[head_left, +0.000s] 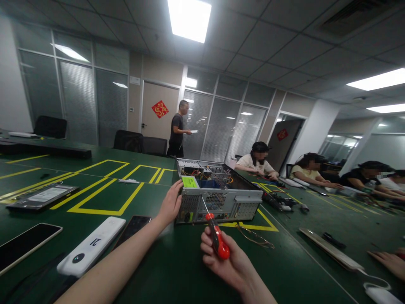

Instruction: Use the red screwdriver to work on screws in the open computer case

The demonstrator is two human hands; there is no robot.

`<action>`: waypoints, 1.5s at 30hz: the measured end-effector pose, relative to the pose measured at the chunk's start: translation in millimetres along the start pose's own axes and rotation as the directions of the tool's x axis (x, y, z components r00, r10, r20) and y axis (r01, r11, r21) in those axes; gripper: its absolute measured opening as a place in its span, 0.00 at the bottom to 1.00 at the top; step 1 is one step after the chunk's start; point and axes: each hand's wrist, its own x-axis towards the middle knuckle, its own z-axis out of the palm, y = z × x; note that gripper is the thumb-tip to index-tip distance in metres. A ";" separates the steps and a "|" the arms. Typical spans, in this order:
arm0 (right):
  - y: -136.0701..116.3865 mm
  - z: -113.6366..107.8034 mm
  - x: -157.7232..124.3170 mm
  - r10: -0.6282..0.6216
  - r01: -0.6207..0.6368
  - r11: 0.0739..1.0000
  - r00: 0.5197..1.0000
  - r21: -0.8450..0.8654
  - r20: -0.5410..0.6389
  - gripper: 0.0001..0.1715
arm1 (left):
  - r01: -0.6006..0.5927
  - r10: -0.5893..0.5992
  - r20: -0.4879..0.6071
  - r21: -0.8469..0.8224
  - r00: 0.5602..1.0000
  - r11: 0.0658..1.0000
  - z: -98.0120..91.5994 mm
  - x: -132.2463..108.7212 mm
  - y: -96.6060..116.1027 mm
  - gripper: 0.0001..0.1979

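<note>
An uncovered computer case (218, 207) lies on the green table, its perforated rear panel toward me. Coloured wires and other parts show inside. My left hand (171, 202) rests against the case's left rear corner, beside a power supply with a yellow-green label (190, 182); its fingers lie extended and look free of any object. In front of the rear panel, my right hand (221, 255) is wrapped round the handle of a red and black screwdriver (217, 236). The shaft points up and away, its tip at the panel; whether it sits in a screw I cannot tell.
On the left lie a hard drive (46, 196), a phone (27, 245), a white device marked 21 (93, 247) and a dark phone-like slab (133, 230). A wire loop (255, 236) lies right of the case. Several people sit along the right; one person (177, 131) stands behind.
</note>
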 end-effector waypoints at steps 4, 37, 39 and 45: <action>2.5 -3.5 0.0 0.069 -0.063 0.995 0.994 0.071 -0.083 0.16 | -0.010 0.010 -0.006 0.010 1.000 1.000 0.5 -0.9 -1.5 0.22; 1.3 -3.0 -1.3 0.015 -0.017 0.998 0.999 -0.056 -0.037 0.19 | -0.011 0.011 -0.004 0.009 1.000 1.000 0.2 -0.5 -1.2 0.21; 0.5 -0.7 -2.0 0.028 -0.027 0.997 1.000 -0.073 0.014 0.22 | -0.008 0.008 0.001 0.010 1.000 1.000 0.2 -0.4 -1.1 0.21; 0.6 1.6 -2.4 0.045 -0.037 0.982 0.998 -0.186 0.038 0.30 | -0.009 0.009 -0.004 0.015 1.000 1.000 0.1 -0.6 -1.4 0.22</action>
